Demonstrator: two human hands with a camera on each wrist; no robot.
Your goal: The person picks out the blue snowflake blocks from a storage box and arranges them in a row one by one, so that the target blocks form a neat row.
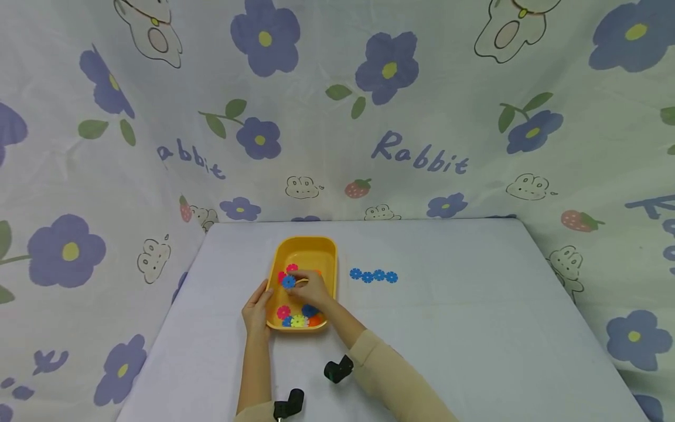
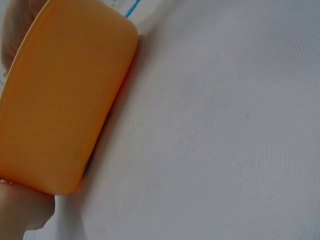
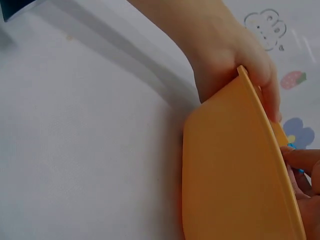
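Note:
A yellow plastic tray (image 1: 331,258) stands on the table, with several flower-shaped plastic discs inside in pink, blue, yellow and orange. My left hand (image 1: 256,309) grips its left rim; in the right wrist view the fingers of that left hand (image 3: 235,57) hook over the edge. Above the inside of the tray, my right hand (image 1: 312,289) pinches a blue flower-shaped disc (image 1: 288,282) between thumb and fingers. A pink disc (image 1: 283,312) and a yellow disc (image 1: 299,321) lie near the tray's front end. In the left wrist view the tray's outer wall (image 2: 70,95) fills the left side.
Right of the tray, a row of several blue flower-shaped discs (image 1: 379,275) lies on the white table (image 1: 474,340). A patterned cloth (image 1: 337,117) hangs behind and at both sides. Black wrist cameras (image 1: 338,369) sit by both forearms.

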